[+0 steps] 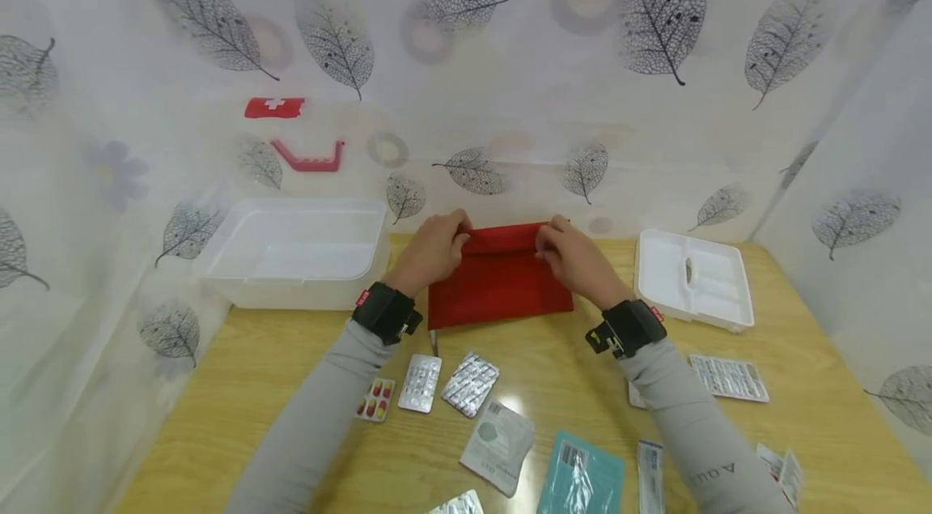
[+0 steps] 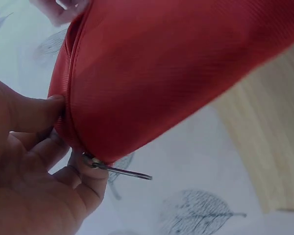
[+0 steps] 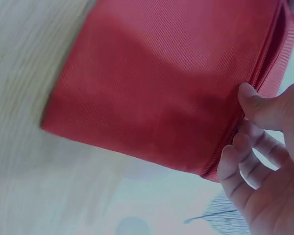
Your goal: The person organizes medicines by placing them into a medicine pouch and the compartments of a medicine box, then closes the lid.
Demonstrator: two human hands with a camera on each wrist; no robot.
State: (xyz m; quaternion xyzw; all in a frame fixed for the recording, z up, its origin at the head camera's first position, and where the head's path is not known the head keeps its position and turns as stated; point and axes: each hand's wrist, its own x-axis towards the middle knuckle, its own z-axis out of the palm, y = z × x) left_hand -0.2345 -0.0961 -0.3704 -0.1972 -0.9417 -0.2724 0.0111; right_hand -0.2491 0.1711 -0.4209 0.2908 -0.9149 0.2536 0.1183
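A red zippered pouch (image 1: 502, 287) is held up by its top edge at the back of the wooden table, between both hands. My left hand (image 1: 434, 248) pinches the zipper edge near one end. In the left wrist view the metal zipper pull (image 2: 122, 170) hangs by those fingers. Toward the other end, my right hand (image 1: 575, 259) pinches the same edge between thumb and fingers. The right wrist view shows the zipper (image 3: 262, 61) parted into a narrow gap beside the thumb. What lies inside the pouch cannot be seen.
A white plastic box (image 1: 291, 287) stands left, and a white divided tray (image 1: 692, 279) lies right. Blister packs (image 1: 420, 383), a grey-white packet (image 1: 498, 449) and a teal packet (image 1: 581, 475) lie in front. A leaf-patterned curtain (image 1: 510, 93) hangs behind the table.
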